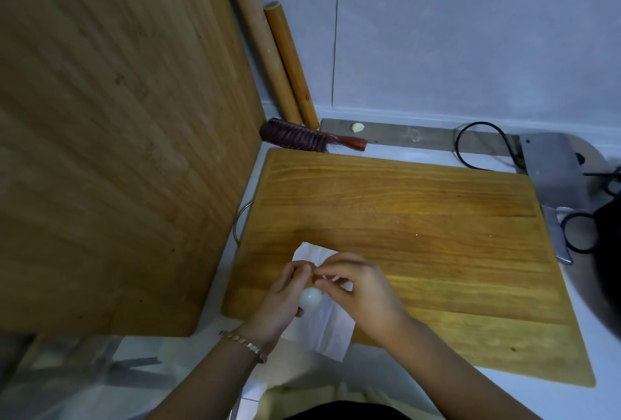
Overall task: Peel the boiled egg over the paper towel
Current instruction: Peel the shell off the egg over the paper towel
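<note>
**Egg held in both hands above the paper towel**

The left hand (280,298) grips the boiled egg (311,298), fingers curled around its far side, with the bare white rounded end facing the camera. A bracelet (243,344) sits on the left wrist. The right hand (361,288) is closed in a pinch at the upper end of the egg, thumb and forefinger tips meeting against the left fingers; what is pinched between them is too small to identify. Both hands touch at that point.

The egg is held directly above the paper towel (324,332), which lies flat on the near left corner of the wooden cutting board (420,234), its near edge overhanging the board onto the pale desk (601,335). Whether shell fragments lie on the towel cannot be determined.

A large bamboo board (117,133) stands upright at the left. Two wooden rolling pins (279,60) lean in the corner against the wall. A dark bristle brush (302,137) with a red handle lies just behind the cutting board. A garlic clove (357,127) rests on a grey strip near the wall. A cleaver (551,170), a black cable (484,142) and scissors (581,231) occupy the right side, well apart from the hands.
</note>
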### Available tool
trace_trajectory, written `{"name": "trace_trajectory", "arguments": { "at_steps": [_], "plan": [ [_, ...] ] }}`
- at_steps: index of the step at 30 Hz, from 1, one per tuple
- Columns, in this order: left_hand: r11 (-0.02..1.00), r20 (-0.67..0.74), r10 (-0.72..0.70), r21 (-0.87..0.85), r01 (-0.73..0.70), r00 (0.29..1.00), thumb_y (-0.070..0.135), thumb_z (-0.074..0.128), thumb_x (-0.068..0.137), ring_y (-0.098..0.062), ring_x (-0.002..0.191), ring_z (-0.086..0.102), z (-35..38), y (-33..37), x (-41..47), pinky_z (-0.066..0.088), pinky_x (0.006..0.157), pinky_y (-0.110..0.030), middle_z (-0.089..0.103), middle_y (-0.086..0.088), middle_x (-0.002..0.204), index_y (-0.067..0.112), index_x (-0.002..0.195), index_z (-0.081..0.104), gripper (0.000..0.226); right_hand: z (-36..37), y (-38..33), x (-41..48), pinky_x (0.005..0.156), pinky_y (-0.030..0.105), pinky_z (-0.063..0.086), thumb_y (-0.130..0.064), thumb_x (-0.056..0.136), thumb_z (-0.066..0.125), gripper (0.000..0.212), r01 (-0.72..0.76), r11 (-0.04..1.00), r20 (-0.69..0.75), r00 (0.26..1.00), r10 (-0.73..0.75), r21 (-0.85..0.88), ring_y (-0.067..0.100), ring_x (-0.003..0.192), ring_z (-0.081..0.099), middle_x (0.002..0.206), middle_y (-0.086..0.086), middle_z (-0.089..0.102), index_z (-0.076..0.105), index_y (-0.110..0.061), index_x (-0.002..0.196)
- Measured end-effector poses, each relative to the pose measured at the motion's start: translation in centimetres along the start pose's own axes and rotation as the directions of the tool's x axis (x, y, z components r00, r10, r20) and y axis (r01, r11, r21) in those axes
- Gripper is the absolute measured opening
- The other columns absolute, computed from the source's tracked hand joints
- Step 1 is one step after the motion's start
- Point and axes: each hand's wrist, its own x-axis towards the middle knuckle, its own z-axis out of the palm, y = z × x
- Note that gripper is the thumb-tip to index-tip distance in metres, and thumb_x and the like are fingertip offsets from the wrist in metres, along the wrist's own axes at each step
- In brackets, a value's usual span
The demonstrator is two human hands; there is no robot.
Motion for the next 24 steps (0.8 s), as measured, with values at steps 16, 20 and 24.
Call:
{"name": "trace_trajectory", "arguments": {
  "at_steps": [16, 20, 24],
  "plan": [
    [0.998, -0.075, -0.034, 0.049, 0.038, 0.997, 0.033, 0.039, 0.094, -0.010, 0.067, 0.054, 1.2, 0.5, -0.1, 0.047, 0.056, -0.018, 0.056, 0.001, 0.073, 0.025, 0.075, 0.056, 0.027, -0.6, -1.1, -0.1, 0.036, 0.015, 0.040, -0.014, 0.058, 0.081, 0.015, 0.344, 0.735, 0.161, 0.937, -0.311, -0.584, 0.007, 0.046, 0.062, 0.060, -0.008, 0.071, 0.070, -0.021, 0.067],
    [0.999, -0.094, -0.015, 0.049, 0.020, 0.995, 0.034, 0.041, 0.094, -0.011, 0.065, 0.054, 1.2, 0.5, -0.3, 0.048, 0.057, -0.018, 0.056, -0.001, 0.070, 0.023, 0.075, 0.058, 0.027, -0.3, -0.8, -0.3, 0.033, 0.016, 0.042, -0.014, 0.051, 0.085, 0.021, 0.330, 0.713, 0.153, 0.941, -0.303, -0.619, 0.007, 0.042, 0.059, 0.051, -0.005, 0.067, 0.069, -0.020, 0.064],
    [0.999, -0.094, -0.013, 0.038, 0.017, 0.995, 0.035, 0.042, 0.093, -0.010, 0.065, 0.055, 1.3, 0.5, -0.3, 0.048, 0.053, -0.016, 0.058, 0.000, 0.071, 0.024, 0.078, 0.059, 0.025, -0.4, -1.0, -0.2, 0.033, 0.017, 0.042, -0.013, 0.047, 0.086, 0.022, 0.336, 0.687, 0.150, 0.937, -0.317, -0.645, 0.007, 0.039, 0.057, 0.046, -0.004, 0.064, 0.067, -0.018, 0.057]
  ]
}}
